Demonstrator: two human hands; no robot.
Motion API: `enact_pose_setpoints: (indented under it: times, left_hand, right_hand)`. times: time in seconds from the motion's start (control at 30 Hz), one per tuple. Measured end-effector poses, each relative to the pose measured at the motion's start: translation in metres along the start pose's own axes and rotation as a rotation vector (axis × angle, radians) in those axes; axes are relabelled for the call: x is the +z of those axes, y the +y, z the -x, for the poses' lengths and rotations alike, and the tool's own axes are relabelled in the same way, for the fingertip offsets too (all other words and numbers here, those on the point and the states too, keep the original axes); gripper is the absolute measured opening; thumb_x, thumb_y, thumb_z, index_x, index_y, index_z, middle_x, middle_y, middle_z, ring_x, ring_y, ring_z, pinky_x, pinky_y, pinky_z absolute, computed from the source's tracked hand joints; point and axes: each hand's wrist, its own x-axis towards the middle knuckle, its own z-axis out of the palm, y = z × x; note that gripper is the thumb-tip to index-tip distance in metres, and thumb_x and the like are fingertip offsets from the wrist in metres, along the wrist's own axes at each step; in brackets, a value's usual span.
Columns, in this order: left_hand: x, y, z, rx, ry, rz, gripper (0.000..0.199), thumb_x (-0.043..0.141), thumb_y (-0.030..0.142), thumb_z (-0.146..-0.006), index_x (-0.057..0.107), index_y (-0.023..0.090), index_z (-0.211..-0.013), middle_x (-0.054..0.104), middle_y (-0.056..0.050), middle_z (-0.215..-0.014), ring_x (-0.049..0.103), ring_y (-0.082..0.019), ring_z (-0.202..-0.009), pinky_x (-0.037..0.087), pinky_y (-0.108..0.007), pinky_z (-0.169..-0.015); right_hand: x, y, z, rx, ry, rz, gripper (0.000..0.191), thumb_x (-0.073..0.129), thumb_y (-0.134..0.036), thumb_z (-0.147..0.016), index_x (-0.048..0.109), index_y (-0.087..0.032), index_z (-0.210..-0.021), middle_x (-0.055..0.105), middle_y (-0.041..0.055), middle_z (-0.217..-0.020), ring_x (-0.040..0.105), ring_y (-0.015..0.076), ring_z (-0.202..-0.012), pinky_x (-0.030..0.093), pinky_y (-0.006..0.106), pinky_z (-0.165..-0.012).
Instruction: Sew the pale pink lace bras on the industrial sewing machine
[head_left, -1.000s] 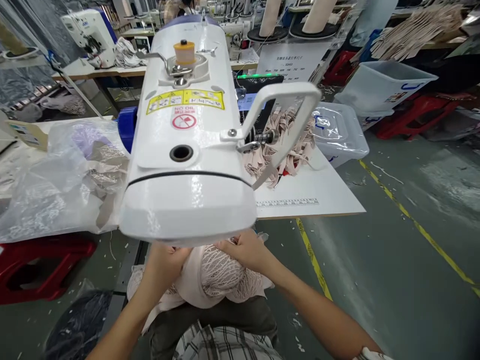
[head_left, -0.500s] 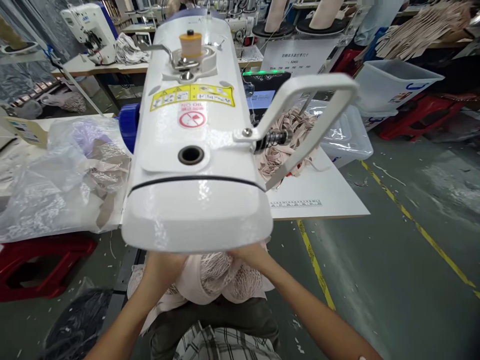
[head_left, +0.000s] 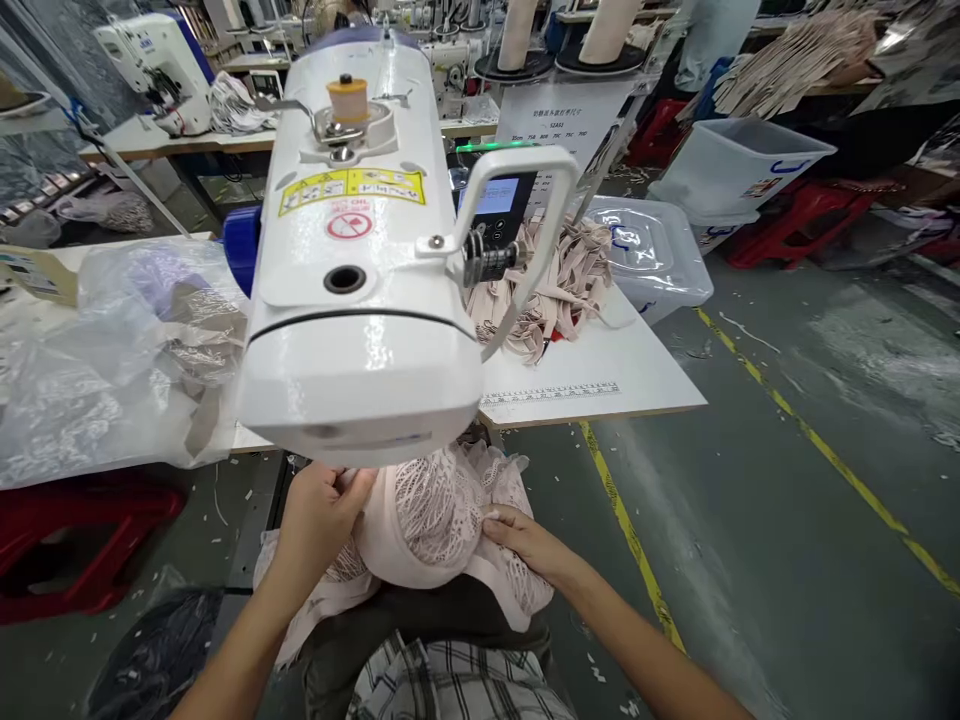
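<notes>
Over my lap lies a pale pink lace bra, its cups bunched below the head of a white sewing machine. My left hand pinches the bra's edge at the left, thumb and fingers closed just under the machine head. On the right, my right hand grips the lace between thumb and fingers. The machine's needle area is hidden behind its head. A white lever frame sticks out from the machine's right side.
Pink straps lie heaped on the white table, near a printed ruler strip. A lidded clear box stands behind. Plastic bags cover the left table. Red stools and a black-lined bin are below.
My right hand has come out from under the machine head and moved down onto the lace. The lever frame on the machine has swung back toward it. The view has shifted slightly.
</notes>
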Motion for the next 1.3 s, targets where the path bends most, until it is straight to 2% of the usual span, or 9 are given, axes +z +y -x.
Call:
enact_pose_setpoints:
  times: [0.2,0.37,0.47,0.6,0.7,0.77,0.87,1.03,1.3]
  left_hand:
    - [0.0,-0.007,0.003,0.084,0.109,0.007,0.025,0.054,0.043,-0.089,0.056,0.021,-0.079,0.063,-0.001,-0.073,0.058,-0.016,-0.066,0.039,-0.024,-0.056]
    - [0.0,-0.013,0.026,0.288,0.354,-0.099,0.015,0.057,0.033,-0.09,0.059,0.021,-0.1,0.067,-0.006,-0.097,0.065,-0.019,-0.089,0.05,-0.025,-0.068]
    - [0.008,0.009,0.05,0.625,0.358,-0.048,0.026,0.054,0.02,-0.09,0.054,0.018,-0.116,0.067,-0.011,-0.109,0.063,-0.019,-0.106,0.051,-0.029,-0.088]
    - [0.026,0.045,0.07,1.134,0.058,-0.063,0.05,0.057,0.039,-0.09,0.046,0.017,-0.133,0.069,-0.013,-0.118,0.057,-0.025,-0.123,0.04,-0.042,-0.109]
    - [0.03,0.045,0.068,0.907,-0.29,-0.133,0.049,0.067,0.058,-0.077,0.062,0.02,-0.109,0.074,-0.005,-0.09,0.068,-0.023,-0.086,0.05,-0.037,-0.089]
    - [0.026,0.032,0.061,0.645,-0.406,-0.104,0.034,0.067,0.053,-0.079,0.059,0.021,-0.074,0.064,0.002,-0.066,0.058,-0.014,-0.061,0.045,-0.028,-0.064]
    - [0.011,0.012,0.045,0.415,-0.33,-0.061,0.041,0.056,0.04,-0.088,0.041,0.019,-0.057,0.048,0.004,-0.058,0.046,-0.01,-0.055,0.03,-0.023,-0.051]
    - [-0.007,0.004,0.011,0.088,-0.198,-0.011,0.046,0.052,0.054,-0.088,0.046,0.02,-0.058,0.032,0.006,-0.048,0.036,-0.009,-0.046,0.025,-0.022,-0.047]
    - [-0.005,-0.003,-0.021,0.218,-0.069,0.024,0.037,0.042,0.041,-0.092,0.07,0.022,-0.075,0.065,-0.006,-0.066,0.065,-0.025,-0.083,0.053,-0.032,-0.078]
  right_hand:
    - [0.002,-0.01,0.013,-0.044,0.082,-0.064,0.038,0.073,-0.055,-0.08,0.073,-0.018,-0.088,0.071,0.0045,-0.083,0.065,0.0188,-0.079,0.049,0.033,-0.081]
    - [-0.001,-0.034,0.024,-0.131,0.063,0.153,0.04,0.058,-0.056,-0.091,0.069,-0.018,-0.081,0.065,0.002,-0.072,0.057,0.0155,-0.065,0.047,0.029,-0.068]
    - [0.01,-0.059,0.032,-0.238,-0.033,0.418,0.044,0.052,-0.051,-0.095,0.066,-0.018,-0.07,0.055,-0.0015,-0.059,0.047,0.0123,-0.053,0.041,0.026,-0.059]
    - [0.049,-0.096,0.043,-0.379,-0.369,0.756,0.032,0.056,-0.039,-0.094,0.07,-0.018,-0.075,0.064,0.0002,-0.067,0.054,0.0135,-0.063,0.04,0.024,-0.063]
    - [0.072,-0.117,0.044,-0.36,-0.505,0.922,0.023,0.056,-0.033,-0.096,0.072,-0.02,-0.086,0.07,0.0,-0.078,0.059,0.0126,-0.071,0.039,0.023,-0.066]
    - [0.075,-0.126,0.036,-0.312,-0.42,1.01,0.021,0.055,-0.031,-0.098,0.071,-0.021,-0.089,0.068,-0.0012,-0.075,0.058,0.0113,-0.069,0.037,0.023,-0.065]
    - [0.067,-0.133,0.015,-0.337,-0.218,1.049,0.025,0.055,-0.031,-0.098,0.067,-0.018,-0.081,0.064,-0.0005,-0.071,0.056,0.0121,-0.069,0.036,0.024,-0.067]
    - [0.054,-0.136,-0.026,-0.359,-0.022,1.029,0.033,0.056,-0.031,-0.095,0.059,-0.017,-0.066,0.059,-0.0008,-0.063,0.051,0.0123,-0.061,0.034,0.025,-0.061]
    - [0.043,-0.142,-0.052,-0.266,0.054,0.907,0.028,0.062,-0.047,-0.088,0.068,-0.022,-0.078,0.067,0.0023,-0.075,0.061,0.0193,-0.069,0.046,0.028,-0.062]
